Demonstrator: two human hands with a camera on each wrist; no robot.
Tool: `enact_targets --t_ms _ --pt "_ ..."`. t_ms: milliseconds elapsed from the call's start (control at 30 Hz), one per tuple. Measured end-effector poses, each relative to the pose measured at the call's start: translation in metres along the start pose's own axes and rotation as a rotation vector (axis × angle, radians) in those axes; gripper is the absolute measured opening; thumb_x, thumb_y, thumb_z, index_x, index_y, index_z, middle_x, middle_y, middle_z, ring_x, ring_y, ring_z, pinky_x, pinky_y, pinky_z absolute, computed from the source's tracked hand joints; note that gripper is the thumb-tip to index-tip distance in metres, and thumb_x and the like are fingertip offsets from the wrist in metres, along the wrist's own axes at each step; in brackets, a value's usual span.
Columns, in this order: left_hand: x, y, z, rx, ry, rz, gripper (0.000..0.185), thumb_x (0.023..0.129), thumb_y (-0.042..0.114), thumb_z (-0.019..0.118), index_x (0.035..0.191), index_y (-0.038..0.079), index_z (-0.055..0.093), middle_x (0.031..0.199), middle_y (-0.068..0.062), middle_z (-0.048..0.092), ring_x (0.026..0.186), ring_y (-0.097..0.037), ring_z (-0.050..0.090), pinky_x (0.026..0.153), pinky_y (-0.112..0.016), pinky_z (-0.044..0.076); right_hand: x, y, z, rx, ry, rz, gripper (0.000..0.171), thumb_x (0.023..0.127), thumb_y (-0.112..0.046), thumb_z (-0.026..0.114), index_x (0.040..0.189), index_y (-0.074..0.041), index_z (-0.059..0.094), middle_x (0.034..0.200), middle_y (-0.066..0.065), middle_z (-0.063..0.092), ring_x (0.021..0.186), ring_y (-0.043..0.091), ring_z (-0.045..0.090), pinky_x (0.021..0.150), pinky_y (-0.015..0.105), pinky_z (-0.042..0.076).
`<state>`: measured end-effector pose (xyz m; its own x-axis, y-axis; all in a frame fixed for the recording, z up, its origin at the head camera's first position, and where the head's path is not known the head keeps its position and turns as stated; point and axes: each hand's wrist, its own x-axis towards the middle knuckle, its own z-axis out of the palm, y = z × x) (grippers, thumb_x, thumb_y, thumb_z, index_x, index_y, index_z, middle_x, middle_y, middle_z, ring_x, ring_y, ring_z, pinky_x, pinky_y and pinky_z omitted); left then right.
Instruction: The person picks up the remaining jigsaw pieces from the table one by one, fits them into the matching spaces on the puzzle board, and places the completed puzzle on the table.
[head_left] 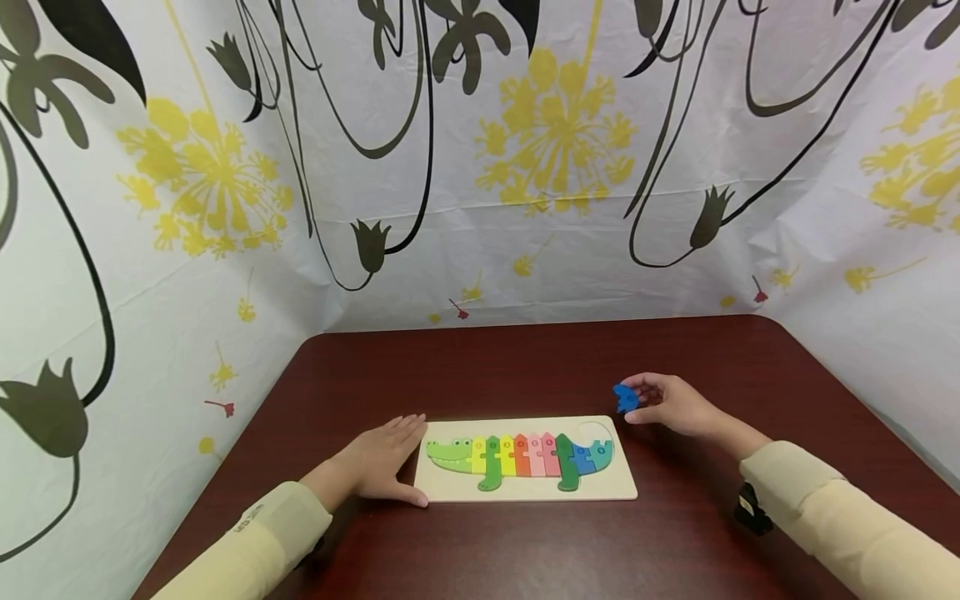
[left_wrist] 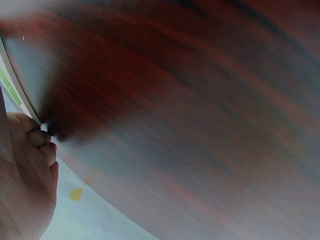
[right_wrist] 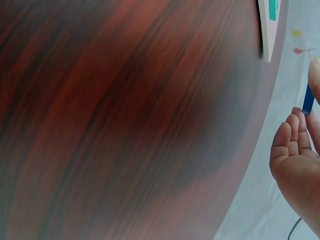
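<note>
A pale wooden puzzle board lies flat on the table, with a colourful crocodile of jigsaw pieces set into it. At the crocodile's tail end, upper right, a curved outline in the board shows bare wood. My left hand rests against the board's left edge, fingers straight and thumb spread at the lower corner. Just beyond the upper right corner, my right hand pinches a blue puzzle piece between thumb and fingers. In the right wrist view only a thin side of the blue piece shows.
The dark red-brown wooden table has rounded far corners. Behind it and at both sides hangs a white cloth printed with flowers. A black object sits at the right wrist, under the cuff.
</note>
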<state>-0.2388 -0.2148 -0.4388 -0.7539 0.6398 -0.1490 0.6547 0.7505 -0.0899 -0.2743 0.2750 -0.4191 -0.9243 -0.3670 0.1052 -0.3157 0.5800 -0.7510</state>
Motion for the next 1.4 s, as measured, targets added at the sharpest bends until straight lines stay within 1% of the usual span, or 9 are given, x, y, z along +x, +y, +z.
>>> enact_targets --t_ms 133,400,667,1000,1200,1400 --pt "0.0 0.0 0.0 -0.005 0.003 0.001 0.119 0.075 0.088 0.041 0.153 0.0 0.023 0.159 -0.015 0.021 0.145 -0.026 0.019 0.116 -0.038 0.02 0.002 -0.003 0.004 0.017 -0.022 0.015 0.052 0.086 -0.019 0.076 0.127 0.005 0.056 0.104 0.01 0.06 0.093 0.026 0.055 0.072 0.032 0.052" --pt "0.0 0.0 0.001 -0.01 0.003 -0.005 0.12 0.074 0.089 0.04 0.153 0.001 0.023 0.159 -0.014 0.02 0.146 -0.025 0.018 0.116 -0.038 0.02 0.004 -0.006 0.013 0.044 -0.061 0.027 0.051 0.084 -0.014 0.077 0.127 0.004 0.057 0.104 0.01 0.061 0.093 0.026 0.055 0.072 0.034 0.052" --pt "-0.001 0.0 0.0 -0.013 0.005 -0.004 0.12 0.074 0.089 0.04 0.153 0.0 0.023 0.159 -0.014 0.021 0.145 -0.025 0.019 0.116 -0.038 0.02 0.006 -0.007 0.016 0.026 -0.1 -0.014 0.048 0.084 -0.014 0.077 0.125 0.003 0.059 0.105 0.009 0.062 0.095 0.026 0.057 0.075 0.036 0.052" --pt "-0.001 0.0 0.001 -0.01 0.011 0.0 0.119 0.075 0.088 0.04 0.153 0.0 0.023 0.159 -0.014 0.02 0.145 -0.025 0.018 0.116 -0.038 0.02 0.008 -0.005 0.02 0.024 -0.154 -0.038 0.048 0.083 -0.015 0.078 0.125 0.003 0.06 0.103 0.008 0.061 0.094 0.026 0.055 0.073 0.031 0.053" --pt "-0.001 0.001 0.0 -0.022 0.018 0.003 0.12 0.074 0.088 0.041 0.153 -0.001 0.024 0.158 -0.015 0.021 0.145 -0.026 0.02 0.116 -0.038 0.021 0.009 -0.006 0.022 0.021 -0.183 -0.043 0.047 0.083 -0.014 0.078 0.125 0.002 0.061 0.105 0.009 0.061 0.097 0.027 0.056 0.076 0.034 0.053" --pt "-0.001 0.001 0.0 -0.011 0.015 0.0 0.12 0.074 0.088 0.04 0.153 0.0 0.023 0.158 -0.015 0.021 0.145 -0.025 0.019 0.116 -0.038 0.02 0.011 -0.005 0.023 0.005 -0.208 -0.044 0.047 0.083 -0.014 0.078 0.124 0.002 0.061 0.107 0.008 0.061 0.099 0.027 0.057 0.078 0.035 0.052"
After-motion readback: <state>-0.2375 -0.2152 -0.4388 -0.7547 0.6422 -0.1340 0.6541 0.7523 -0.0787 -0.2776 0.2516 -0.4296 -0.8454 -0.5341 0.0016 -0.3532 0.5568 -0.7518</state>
